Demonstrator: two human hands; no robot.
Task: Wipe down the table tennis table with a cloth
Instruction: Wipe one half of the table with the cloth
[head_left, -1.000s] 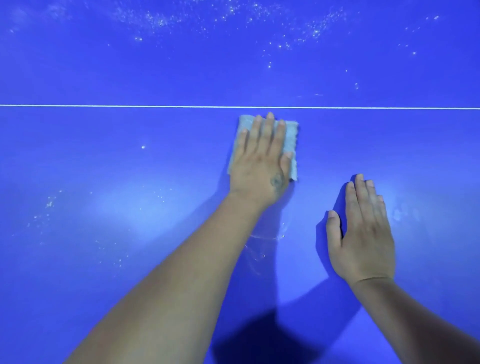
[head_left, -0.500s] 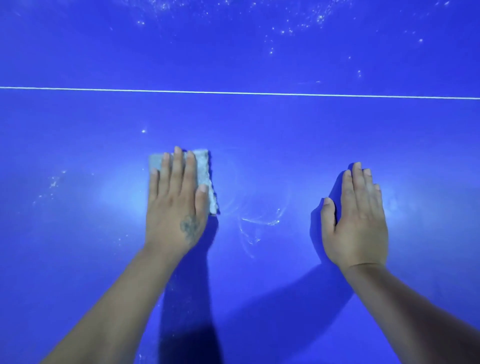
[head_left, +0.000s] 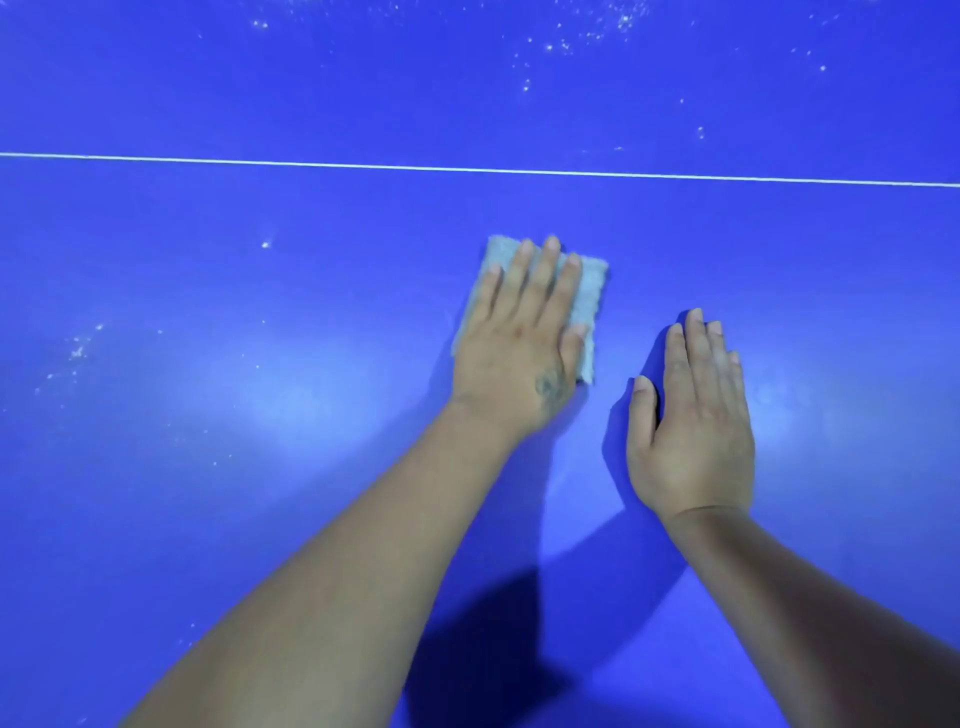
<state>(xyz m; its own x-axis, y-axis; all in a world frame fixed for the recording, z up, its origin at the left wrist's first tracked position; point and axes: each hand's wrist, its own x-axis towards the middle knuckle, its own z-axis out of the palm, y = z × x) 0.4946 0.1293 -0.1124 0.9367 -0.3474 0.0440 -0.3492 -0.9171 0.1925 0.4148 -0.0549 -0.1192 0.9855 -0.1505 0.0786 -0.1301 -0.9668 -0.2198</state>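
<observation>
Left hand (head_left: 519, 348) flat, fingers straight, pressing cloth (head_left: 589, 304); right hand (head_left: 693, 426) flat on table (head_left: 260, 467).

Most of the cloth (head_left: 589, 306) hidden under the left hand (head_left: 514, 358), only its edges showing. Both forearms cut off below, and the table (head_left: 208, 467) cut off on every side.

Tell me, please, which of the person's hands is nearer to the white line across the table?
The left. The left hand lies flat on the cloth, fingertips just short of the white line. The right hand rests flat on the table tennis table, farther back toward the person.
</observation>
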